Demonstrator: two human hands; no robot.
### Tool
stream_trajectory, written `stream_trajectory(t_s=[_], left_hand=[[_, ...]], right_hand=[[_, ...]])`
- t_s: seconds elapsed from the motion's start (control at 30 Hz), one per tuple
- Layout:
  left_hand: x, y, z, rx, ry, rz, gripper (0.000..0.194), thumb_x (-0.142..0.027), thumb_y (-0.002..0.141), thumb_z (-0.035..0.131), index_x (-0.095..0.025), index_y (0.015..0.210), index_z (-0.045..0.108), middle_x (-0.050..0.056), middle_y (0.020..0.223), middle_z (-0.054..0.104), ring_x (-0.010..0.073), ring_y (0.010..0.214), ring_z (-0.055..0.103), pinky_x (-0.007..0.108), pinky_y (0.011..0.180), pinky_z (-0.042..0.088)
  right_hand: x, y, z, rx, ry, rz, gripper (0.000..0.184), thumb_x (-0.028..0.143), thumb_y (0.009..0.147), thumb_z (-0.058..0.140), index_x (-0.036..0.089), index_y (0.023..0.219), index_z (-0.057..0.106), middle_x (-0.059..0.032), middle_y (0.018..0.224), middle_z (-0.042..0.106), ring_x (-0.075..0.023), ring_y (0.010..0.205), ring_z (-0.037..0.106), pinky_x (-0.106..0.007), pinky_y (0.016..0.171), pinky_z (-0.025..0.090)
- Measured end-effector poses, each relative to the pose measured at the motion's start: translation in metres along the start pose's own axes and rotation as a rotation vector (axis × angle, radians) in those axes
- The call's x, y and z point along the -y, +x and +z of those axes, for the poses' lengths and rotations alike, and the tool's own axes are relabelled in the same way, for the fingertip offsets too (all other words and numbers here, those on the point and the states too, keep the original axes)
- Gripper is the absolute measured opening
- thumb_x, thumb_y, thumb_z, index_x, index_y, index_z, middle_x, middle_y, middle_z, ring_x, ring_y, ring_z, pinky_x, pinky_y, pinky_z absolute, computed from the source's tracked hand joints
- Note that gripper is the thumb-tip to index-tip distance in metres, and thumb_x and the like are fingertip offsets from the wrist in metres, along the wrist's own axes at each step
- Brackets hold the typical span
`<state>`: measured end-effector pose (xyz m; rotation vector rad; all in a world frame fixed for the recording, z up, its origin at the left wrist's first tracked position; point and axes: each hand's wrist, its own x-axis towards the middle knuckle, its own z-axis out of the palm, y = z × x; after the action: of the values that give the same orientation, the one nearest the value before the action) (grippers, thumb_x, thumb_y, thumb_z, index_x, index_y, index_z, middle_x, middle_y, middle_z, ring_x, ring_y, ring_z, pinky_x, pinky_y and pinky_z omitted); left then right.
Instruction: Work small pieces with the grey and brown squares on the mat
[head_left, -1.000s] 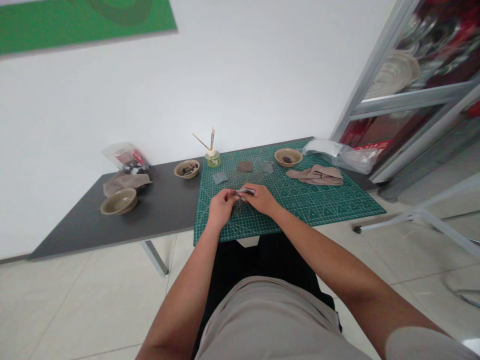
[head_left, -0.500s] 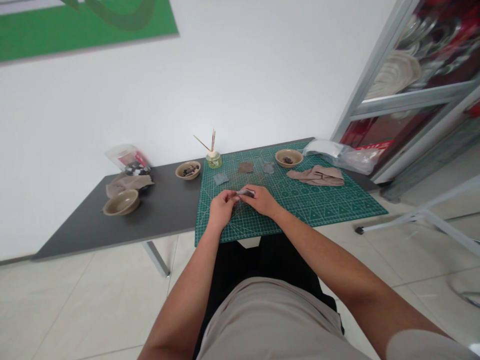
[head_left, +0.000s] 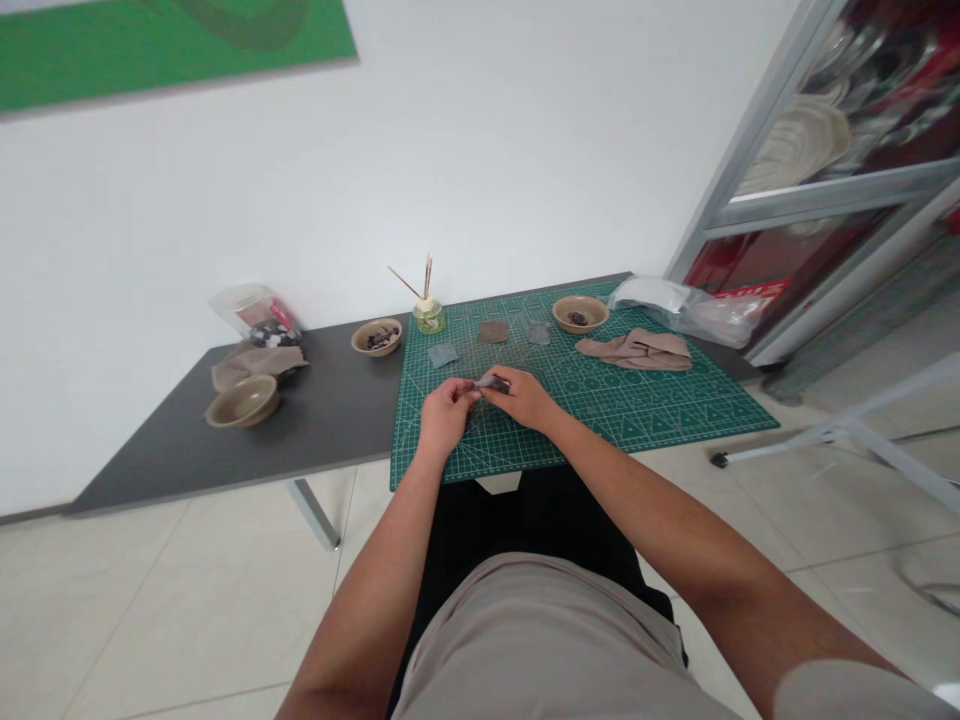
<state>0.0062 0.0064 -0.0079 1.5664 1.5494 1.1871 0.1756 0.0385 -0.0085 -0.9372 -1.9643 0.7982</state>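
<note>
Both hands meet over the near left part of a green cutting mat. My left hand and my right hand are closed in pinches on a small grey piece held between them just above the mat. Further back on the mat lie a grey square, a brown square and a translucent grey square. Whether the held piece is cloth or paper is too small to tell.
A reed diffuser jar stands at the mat's back left. Tan bowls sit on the dark table: one holding dark bits, one at the left, another on the mat. Beige cloth, plastic bags, a glass cabinet at right.
The hands have barely shifted and still pinch the small grey piece; only the view has moved slightly.
</note>
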Motion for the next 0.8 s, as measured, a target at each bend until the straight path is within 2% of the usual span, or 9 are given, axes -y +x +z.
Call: stream_trajectory(t_s=[0.8], left_hand=[[-0.0001, 0.0004, -0.0004, 0.01, -0.047, 0.001, 0.015, -0.028, 0.077, 0.063, -0.019, 0.087, 0.07, -0.001, 0.065, 0.064, 0.0146, 0.062, 0.058, 0.027, 0.063, 0.044]], right_hand=[[0.001, 0.0, -0.0001, -0.014, 0.023, 0.032, 0.015, 0.035, 0.085, 0.063, 0.021, 0.086, 0.064, 0.0015, 0.077, 0.063, -0.0151, 0.073, 0.056, -0.027, 0.071, 0.04]])
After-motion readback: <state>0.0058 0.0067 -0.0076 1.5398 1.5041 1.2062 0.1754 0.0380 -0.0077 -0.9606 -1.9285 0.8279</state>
